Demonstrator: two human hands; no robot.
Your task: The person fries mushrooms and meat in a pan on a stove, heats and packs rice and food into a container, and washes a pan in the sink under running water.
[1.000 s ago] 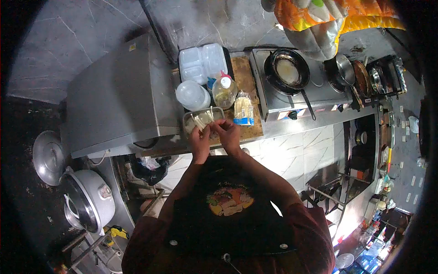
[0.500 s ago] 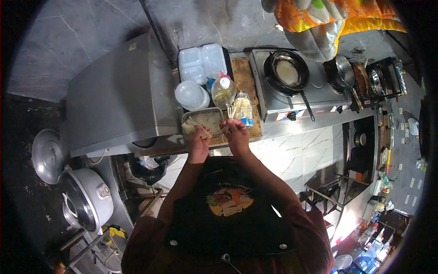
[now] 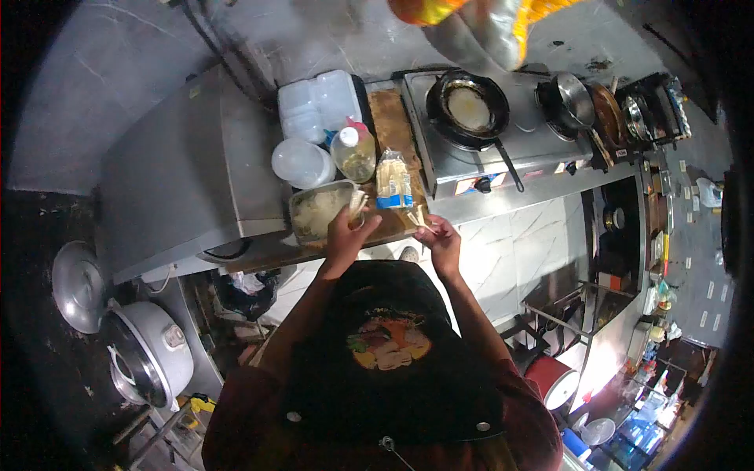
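Near the tub (image 3: 309, 241) of whitish contents (image 3: 320, 212), left grip (image 3: 346, 237) and right grip (image 3: 443, 242) clamp strands (image 3: 358, 202).

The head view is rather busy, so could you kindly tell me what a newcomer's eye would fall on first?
Probably the dark apron with its colourful print, low in the centre. Just above it, the left hand and right hand each hold thin pale pieces. Near the top, a black frying pan on the stove stands out, below an orange, yellow and silver item cut off by the picture's edge.
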